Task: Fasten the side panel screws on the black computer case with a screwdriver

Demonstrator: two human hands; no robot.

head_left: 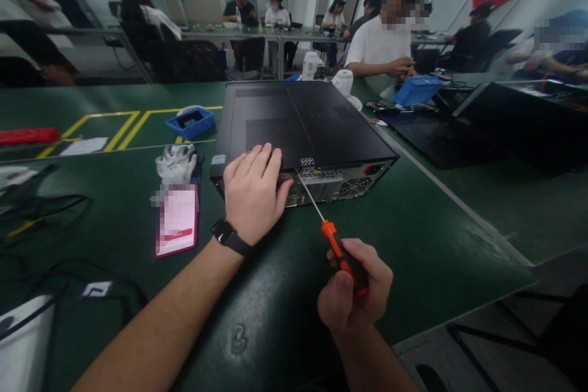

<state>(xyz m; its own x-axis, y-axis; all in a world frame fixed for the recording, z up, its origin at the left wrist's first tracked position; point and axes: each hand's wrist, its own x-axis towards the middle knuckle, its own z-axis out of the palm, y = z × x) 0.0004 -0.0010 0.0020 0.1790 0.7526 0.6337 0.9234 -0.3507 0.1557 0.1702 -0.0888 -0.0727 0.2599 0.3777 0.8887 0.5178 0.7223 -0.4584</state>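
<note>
A black computer case (316,125) lies flat on the green table, its rear side with a fan grille and ports facing me. My left hand (255,193) rests on the case's near left edge, fingers stretched over the top cover and thumb against the rear side. In my right hand (358,285) is an orange and black screwdriver (337,245), gripped by the handle. Its thin shaft points up and left, with the tip at the rear panel near the top edge, just right of my left thumb. The screw, if any, is too small to make out.
Left of the case are a blue tray (190,125), grey-white gloves (177,162) and a pink-screened device (178,220). Black cables (46,202) lie far left. Dark panels (514,125) and another blue tray (417,90) are at right. A person in white (379,43) works across the table.
</note>
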